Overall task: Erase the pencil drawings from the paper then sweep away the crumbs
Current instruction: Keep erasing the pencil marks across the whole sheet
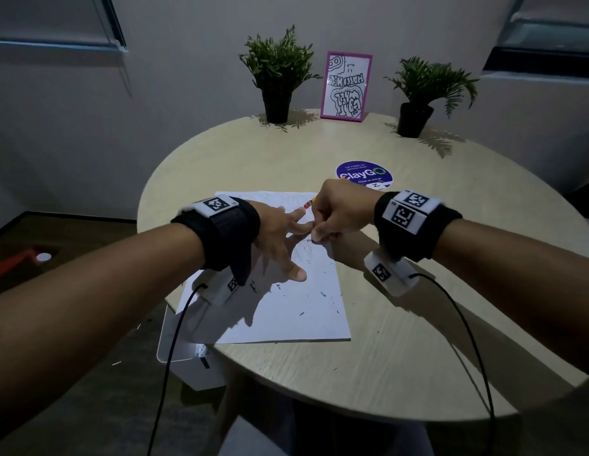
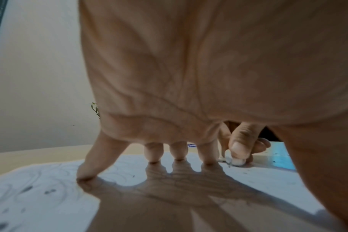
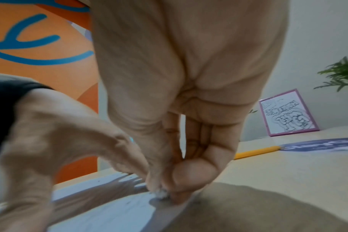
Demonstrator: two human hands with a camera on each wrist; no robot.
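Note:
A white sheet of paper (image 1: 286, 320) lies on the round wooden table (image 1: 418, 340), with faint pencil lines and dark eraser crumbs (image 1: 301, 313) scattered over it. My left hand (image 1: 286, 245) is spread flat on the sheet, fingertips (image 2: 179, 157) pressing down. My right hand (image 1: 316, 233) pinches a small white eraser (image 3: 162, 194) against the paper near its right edge, just beside my left index finger. The eraser (image 2: 237, 162) shows under the right thumb in the left wrist view. A yellow pencil (image 1: 308, 204) lies behind my right hand at the sheet's far corner.
At the back of the table stand two potted plants (image 1: 278, 77) (image 1: 421, 93) and a pink picture frame (image 1: 345, 87). A round purple sticker (image 1: 363, 172) sits beyond the hands. A white box (image 1: 187, 360) stands below the table's left edge. Cables hang from both wrists.

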